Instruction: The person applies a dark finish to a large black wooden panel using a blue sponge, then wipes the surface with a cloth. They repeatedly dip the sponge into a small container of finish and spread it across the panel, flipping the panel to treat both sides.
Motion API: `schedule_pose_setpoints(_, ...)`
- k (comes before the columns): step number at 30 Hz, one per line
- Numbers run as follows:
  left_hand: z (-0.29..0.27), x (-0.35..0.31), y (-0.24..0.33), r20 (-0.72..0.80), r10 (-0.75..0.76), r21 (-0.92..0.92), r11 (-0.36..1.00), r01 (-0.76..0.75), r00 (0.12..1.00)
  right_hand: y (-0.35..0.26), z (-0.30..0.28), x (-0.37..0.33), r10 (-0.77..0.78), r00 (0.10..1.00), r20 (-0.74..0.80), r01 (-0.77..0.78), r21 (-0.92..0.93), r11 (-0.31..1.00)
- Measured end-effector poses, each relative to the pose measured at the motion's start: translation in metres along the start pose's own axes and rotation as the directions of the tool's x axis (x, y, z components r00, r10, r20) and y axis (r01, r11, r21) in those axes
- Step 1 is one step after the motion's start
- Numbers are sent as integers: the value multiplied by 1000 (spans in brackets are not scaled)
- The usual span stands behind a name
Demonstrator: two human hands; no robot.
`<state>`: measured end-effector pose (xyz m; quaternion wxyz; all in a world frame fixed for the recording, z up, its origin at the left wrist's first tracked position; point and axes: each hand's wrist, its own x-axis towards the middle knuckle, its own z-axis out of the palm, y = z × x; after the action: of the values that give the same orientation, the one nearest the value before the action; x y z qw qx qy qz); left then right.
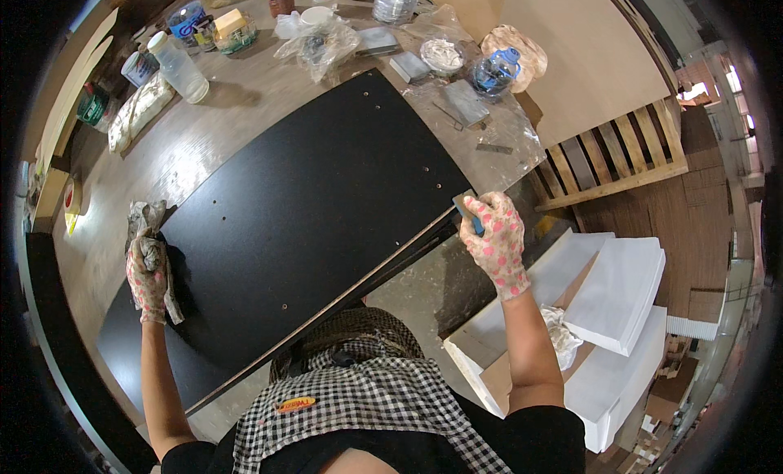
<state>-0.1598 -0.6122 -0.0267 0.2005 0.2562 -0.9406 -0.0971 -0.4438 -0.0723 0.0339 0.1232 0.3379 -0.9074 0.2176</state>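
Observation:
A large black board (302,188) with small drilled holes lies flat on the worktable (236,74), its near edge towards me. My left hand (143,286), in a white glove with pink dots, is closed around a crumpled grey rag (147,217) at the board's left side. At the board's right corner is my right hand (499,241), gloved the same way. Its fingers pinch a small flat blue-grey scraper (473,219) against the edge there. Part of that piece is hidden by the fingers.
At the back stand a clear bottle (179,70), a blue-capped jug (496,70), plastic bags (318,46) and grey blocks (465,103). A thin metal strip (494,148) lies near the table's right corner. White panels (616,294) are stacked at right, below a wooden pallet (612,156).

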Motion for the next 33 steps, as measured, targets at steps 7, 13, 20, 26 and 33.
schedule_pose_setpoints(7,-1,1,6,-27,-26,48,998,28,999,-41,2,-11,-89,992,85,67,228,971)
schedule_pose_setpoints(13,-8,4,20,-35,-6,23,1000,7,999,-55,11,-24,-81,993,81,65,181,981)
schedule_pose_setpoints(20,-17,-5,27,-48,-172,-607,787,108,984,-178,45,-67,-278,945,171,202,365,909)
schedule_pose_setpoints(26,-95,-101,-17,-366,-405,-704,709,36,838,-294,69,-91,-508,839,195,350,521,779)
schedule_pose_setpoints(33,-210,-295,-100,-560,-706,-614,705,356,433,-427,106,-112,-723,656,217,476,624,620)
